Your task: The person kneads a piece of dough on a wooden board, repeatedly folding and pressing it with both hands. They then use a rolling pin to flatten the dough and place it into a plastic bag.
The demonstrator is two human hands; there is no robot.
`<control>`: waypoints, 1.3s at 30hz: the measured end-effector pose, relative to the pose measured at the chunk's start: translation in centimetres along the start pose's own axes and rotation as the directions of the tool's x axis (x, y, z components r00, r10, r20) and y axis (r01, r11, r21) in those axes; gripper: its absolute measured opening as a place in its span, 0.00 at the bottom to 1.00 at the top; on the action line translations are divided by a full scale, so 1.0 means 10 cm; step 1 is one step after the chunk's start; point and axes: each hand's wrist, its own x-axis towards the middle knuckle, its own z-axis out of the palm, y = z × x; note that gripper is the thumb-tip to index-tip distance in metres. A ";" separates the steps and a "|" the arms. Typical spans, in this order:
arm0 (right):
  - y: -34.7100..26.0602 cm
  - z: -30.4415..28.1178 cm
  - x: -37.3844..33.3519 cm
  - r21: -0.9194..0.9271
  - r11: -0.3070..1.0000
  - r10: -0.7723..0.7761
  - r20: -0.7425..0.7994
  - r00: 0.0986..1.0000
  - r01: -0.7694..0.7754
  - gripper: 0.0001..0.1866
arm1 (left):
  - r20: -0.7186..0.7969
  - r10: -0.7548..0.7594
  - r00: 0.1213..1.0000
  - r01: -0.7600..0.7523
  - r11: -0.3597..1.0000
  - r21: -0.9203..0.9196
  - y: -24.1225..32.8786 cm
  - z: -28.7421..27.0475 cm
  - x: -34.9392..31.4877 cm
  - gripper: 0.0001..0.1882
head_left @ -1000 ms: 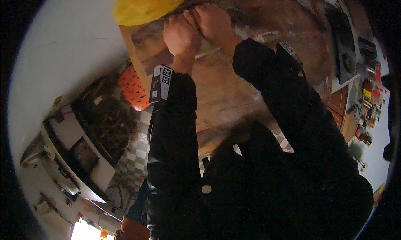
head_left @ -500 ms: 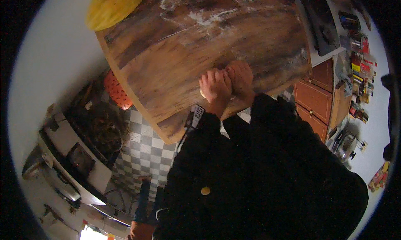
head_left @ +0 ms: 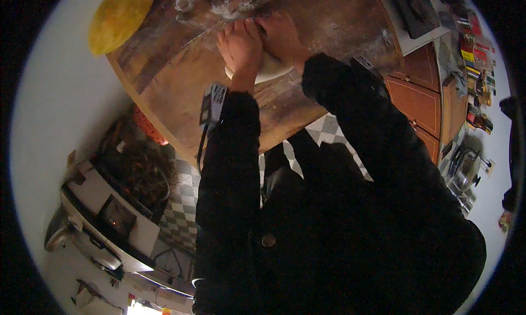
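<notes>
Dough (head_left: 267, 69) lies on the wooden desk (head_left: 181, 90), pale and rounded, beneath both of the person's hands. We find the left hand (head_left: 239, 47) set over its left part, fingers side by side, slightly bent and pointing toward the far edge. The right hand (head_left: 280, 38) bears on the far right part, and the two hands meet at the thumb side. Its fingers are dim and partly hidden; we cannot tell whether they are curled, nor whether either hand grips the lump or merely presses on it. The near edge of the dough shows below the palms, well in from the desk's near edge.

We note white powder (head_left: 233, 7) streaked across the far part of the desk, beyond the hands. A yellow rounded object (head_left: 120, 20) sits at the far left corner and reaches past the edge; we cannot establish its kind.

Both arms are in black sleeves, and a small pale device (head_left: 212, 104) with a dark printed pattern is fixed at the left wrist. On the right we record a cabinet (head_left: 415, 107) with reddish-brown drawer fronts. Off the left side of the desk we observe an orange item (head_left: 147, 126) with dark spots, partly covered by the desk edge. The floor (head_left: 183, 183) is tiled in grey and white checks.
</notes>
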 end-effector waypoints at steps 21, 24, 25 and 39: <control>0.12 0.13 -0.38 -0.267 0.930 0.194 -0.229 0.954 -0.253 0.13 | 0.049 0.314 0.948 -0.318 0.942 0.103 0.18 0.07 -0.06 0.12; 0.28 0.00 -0.05 -0.184 0.947 0.247 -0.098 0.964 -0.262 0.11 | 0.078 0.195 0.978 -0.204 0.969 0.137 0.29 0.12 0.26 0.14; 0.28 -0.05 -0.03 -0.194 0.946 0.250 -0.081 0.965 -0.261 0.11 | -0.001 0.199 0.980 -0.197 0.971 0.135 0.31 0.12 0.27 0.15; -0.36 -0.06 -1.48 -0.029 0.817 0.566 -0.153 0.810 -0.577 0.10 | 0.080 0.622 0.779 -0.586 0.767 -0.260 -0.03 0.07 -1.10 0.16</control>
